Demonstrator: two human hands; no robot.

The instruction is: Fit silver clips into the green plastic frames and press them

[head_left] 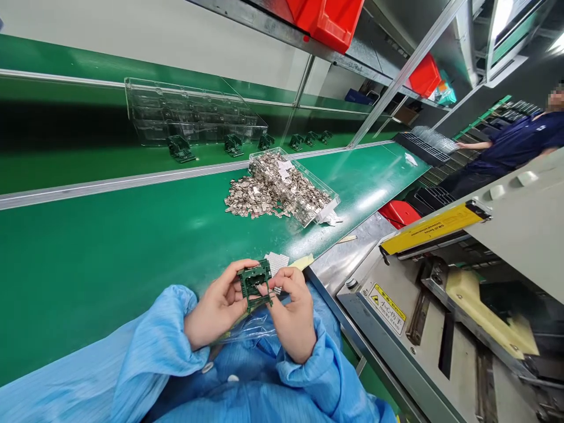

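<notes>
Close to my body, a dark green plastic frame [256, 281] with an open middle is held up off the bench. My left hand [219, 305] is closed around its left side, the thumb below and fingers above. At the right side of the frame, my right hand [291, 311] has its fingertips pinched on the edge; whether a small part is between them is hidden. Behind the hands lies a white gridded piece [277, 262]. Farther up the green bench, a heap of small metal pieces [251, 197] spills from a clear plastic tray [324, 211].
Several similar green frames [180, 148] and a clear compartment tray [198, 111] line the back of the bench [110, 247]. A machine with a warning label [384, 308] stands close on my right. Red bins [330, 23] sit on the shelf above. A co-worker [506, 147] is at far right.
</notes>
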